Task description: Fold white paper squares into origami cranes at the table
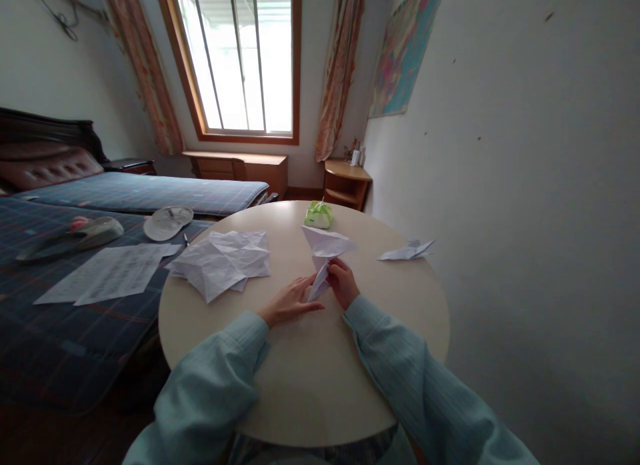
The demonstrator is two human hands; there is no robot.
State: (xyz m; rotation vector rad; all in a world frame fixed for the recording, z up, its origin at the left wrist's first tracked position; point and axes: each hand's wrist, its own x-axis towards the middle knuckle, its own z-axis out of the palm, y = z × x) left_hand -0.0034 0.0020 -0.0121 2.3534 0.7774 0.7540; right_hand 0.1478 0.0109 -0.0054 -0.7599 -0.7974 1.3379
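A partly folded sheet of white paper (330, 243) stands over the middle of the round table, its top spread wide and its lower end narrowing to a point. My right hand (344, 283) pinches the narrow part from the right, fingers closed on it. My left hand (290, 303) lies low on the left side, thumb and fingers apart, with the paper's pointed tip between them. Whether its fingertips press on the paper is hard to see. To the left lies a pile of creased white paper sheets (225, 261). Another folded paper piece (407, 251) rests at the table's right.
The round cream table (300, 398) stands beside a bed with a blue plaid cover (125, 191). A green tissue pack (319, 215) sits at the table's far edge. Printed sheets (117, 271) and a pale cap (169, 223) lie on the bed. A white wall is at right.
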